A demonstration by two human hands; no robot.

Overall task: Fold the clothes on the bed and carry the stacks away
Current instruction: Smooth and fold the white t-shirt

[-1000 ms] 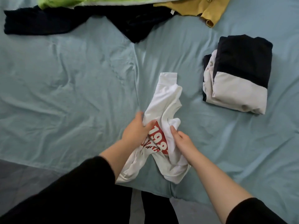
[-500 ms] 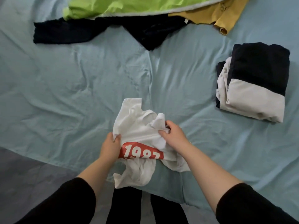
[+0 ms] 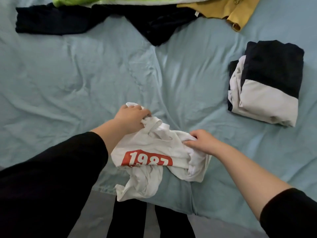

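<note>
White T-shirt point(image 3: 154, 146) with a red 1987 print is lying crumpled at the near edge of the bed point(image 3: 85, 74), both hands gripping it: the left hand point(image 3: 132, 115) is bunching its far left corner, the right hand point(image 3: 202, 143) is pinching folds on its right. One folded stack point(image 3: 267, 83) is sitting at the right; a black garment point(image 3: 154, 26), a green garment point(image 3: 103, 0) and a mustard garment point(image 3: 231, 11) are waiting unfolded along the far edge, so most seems left.
</note>
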